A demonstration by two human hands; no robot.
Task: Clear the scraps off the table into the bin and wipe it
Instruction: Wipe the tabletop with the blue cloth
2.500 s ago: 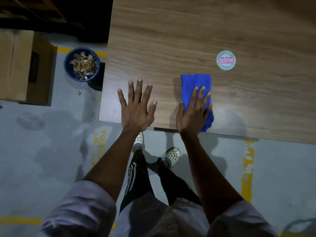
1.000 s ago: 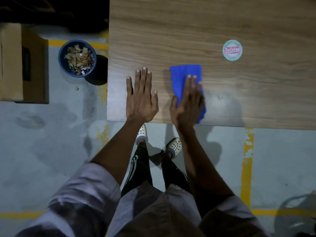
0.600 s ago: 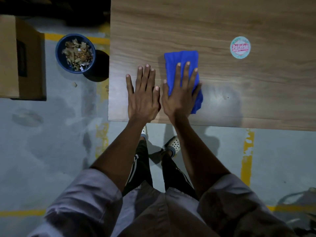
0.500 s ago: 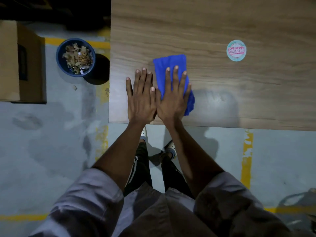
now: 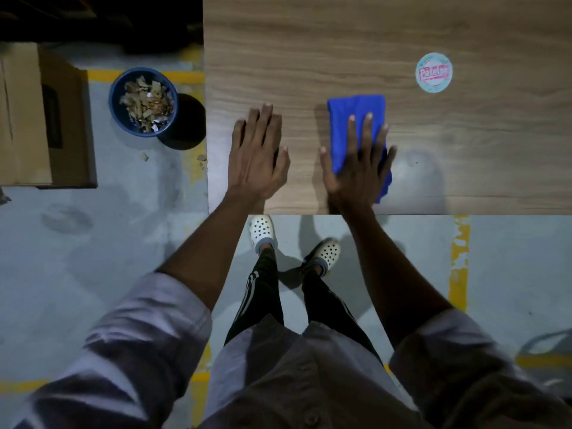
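Blue folded cloth [image 5: 356,119] lies under my right hand [image 5: 356,168], fingers spread and pressed flat on it, on the wood-grain table [image 5: 309,41]. My left hand [image 5: 257,159] rests flat beside it, fingers close together. Left of those fingers, on the floor, stands the round blue bin [image 5: 116,100], holding brown scraps [image 5: 145,103].

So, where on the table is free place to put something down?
Bare wood lies beyond the blue cloth and left hand, and right of the round sticker. The near edge is crowded by the left and right hand.
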